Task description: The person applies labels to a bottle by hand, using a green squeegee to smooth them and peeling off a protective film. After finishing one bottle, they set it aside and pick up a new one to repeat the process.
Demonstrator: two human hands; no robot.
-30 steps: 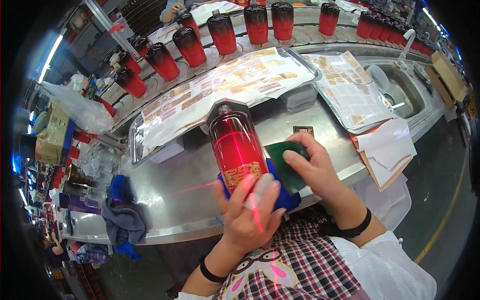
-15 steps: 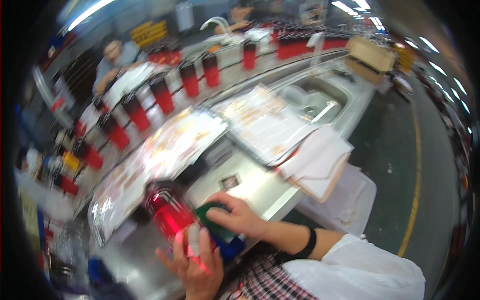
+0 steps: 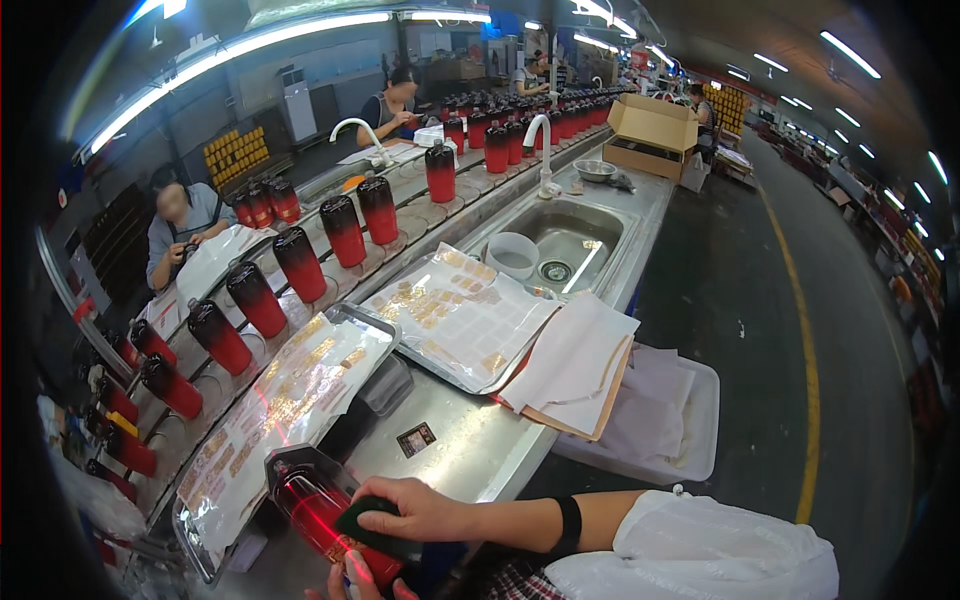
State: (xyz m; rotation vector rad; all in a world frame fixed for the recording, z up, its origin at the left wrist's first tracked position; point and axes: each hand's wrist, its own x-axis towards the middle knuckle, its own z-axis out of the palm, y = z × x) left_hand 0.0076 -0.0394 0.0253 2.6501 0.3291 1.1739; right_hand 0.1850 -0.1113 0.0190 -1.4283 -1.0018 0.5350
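Red glass bottle with a black-shaded shoulder [image 3: 302, 502] lies at the lower edge of my head view, neck end toward the upper left, thin red light lines crossing it. A dark, angular rest [image 3: 268, 458] shows around the neck end; I cannot tell how it bears the glass.

What has just changed is mostly my view: it has swung up and to the right, so the bottle sits lower, and most of the left hand [image 3: 352, 582] has dropped out of sight. Only its fingers show, by the lower part of the bottle; I cannot tell how firmly they press. The right hand [image 3: 425, 510] is closed narrowly, thumb over a flat, dark green piece [image 3: 348, 521]. A second ago I saw that piece beside the bottle; now it overlaps the bottle's right side, though I cannot confirm contact. For the work in hand, I judge that both hands remain engaged at the bottle, while I see its lower part poorly.

Beyond it on the bare metal desk [image 3: 480, 450] are a small dark picture card [image 3: 416, 439] and a metal tray [image 3: 375, 318] of gold-patterned sheets [image 3: 290, 395]. Similar red-and-black bottles [image 3: 299, 265] stand in a row behind.
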